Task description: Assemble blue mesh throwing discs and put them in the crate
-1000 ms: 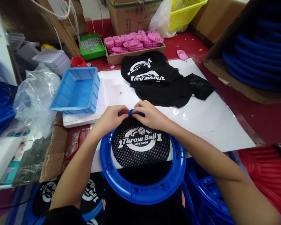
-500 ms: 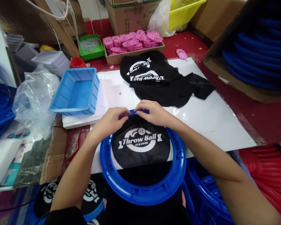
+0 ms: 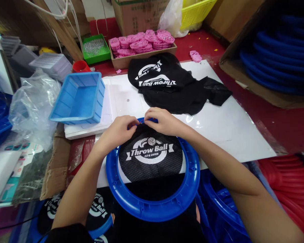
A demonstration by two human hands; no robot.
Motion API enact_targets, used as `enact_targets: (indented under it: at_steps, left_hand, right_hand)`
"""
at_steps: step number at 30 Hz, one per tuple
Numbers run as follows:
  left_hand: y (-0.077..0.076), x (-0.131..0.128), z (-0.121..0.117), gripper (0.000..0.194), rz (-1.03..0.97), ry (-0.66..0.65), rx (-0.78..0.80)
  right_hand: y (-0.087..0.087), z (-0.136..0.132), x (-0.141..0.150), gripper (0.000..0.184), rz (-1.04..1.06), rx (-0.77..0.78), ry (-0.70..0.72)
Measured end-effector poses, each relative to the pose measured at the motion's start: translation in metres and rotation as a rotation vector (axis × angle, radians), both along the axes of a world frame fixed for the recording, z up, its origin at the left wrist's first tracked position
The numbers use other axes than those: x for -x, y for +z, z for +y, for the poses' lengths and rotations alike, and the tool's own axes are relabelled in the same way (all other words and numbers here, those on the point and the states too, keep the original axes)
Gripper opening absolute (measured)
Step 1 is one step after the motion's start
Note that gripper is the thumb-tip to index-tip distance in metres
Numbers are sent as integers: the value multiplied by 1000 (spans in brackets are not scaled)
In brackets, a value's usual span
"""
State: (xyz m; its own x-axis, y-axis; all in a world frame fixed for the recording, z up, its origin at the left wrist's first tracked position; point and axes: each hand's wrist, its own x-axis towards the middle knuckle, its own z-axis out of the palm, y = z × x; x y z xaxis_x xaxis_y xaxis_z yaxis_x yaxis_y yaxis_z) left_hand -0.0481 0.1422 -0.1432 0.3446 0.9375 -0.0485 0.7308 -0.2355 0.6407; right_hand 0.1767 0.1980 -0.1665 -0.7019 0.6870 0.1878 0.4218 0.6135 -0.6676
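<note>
A blue plastic ring [image 3: 155, 213] lies across the near table edge and extends over my lap. Inside its far part rests a black mesh fabric [image 3: 150, 168] with a white "Throw Ball" print. At the ring's far rim, my left hand [image 3: 123, 128] pinches the fabric's top edge between thumb and fingers. Close beside it, my right hand [image 3: 160, 122] pinches the same edge from the right. Something thin and reddish shows in the small gap between my fingertips; I cannot make out what it is. My fingers hide part of the rim.
Black printed fabrics [image 3: 169, 94] lie on the white board [image 3: 233, 131]. A blue bin [image 3: 78, 101] stands left, behind it a green tray [image 3: 96, 50] of small metal parts. Pink pieces fill a carton [image 3: 144, 60]. Blue rings [image 3: 276, 64] sit in a box at right, red ones [image 3: 288, 189] below.
The fingertips of my hands have moved slightly apart, showing the thin reddish thing between them. Both hands stay at the far rim. The whole view has shifted a little.
</note>
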Motion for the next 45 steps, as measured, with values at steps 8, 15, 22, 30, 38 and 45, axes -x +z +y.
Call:
enact_targets:
  at_steps: [8, 15, 22, 30, 38, 45]
  left_hand:
    - [-10, -17, -3, 15, 5, 52, -137]
    - [-14, -20, -1, 7, -38, 83, -66]
    - [-13, -20, 0, 1, -66, 90, -68]
    - [-18, -17, 4, 6, -158, 131, -42]
    - [-15, -15, 4, 9, -140, 82, -72]
    - [-15, -16, 4, 15, -114, 55, -130]
  right_hand:
    - [-4, 5, -1, 14, 46, 7, -3]
    - [-4, 7, -3, 11, 45, 14, 27]
    - [-2, 8, -5, 9, 52, 27, 46]
    - [-2, 8, -8, 8, 69, 38, 50]
    - [-3, 9, -16, 7, 129, 55, 96]
    - [-6, 8, -17, 14, 131, 36, 112]
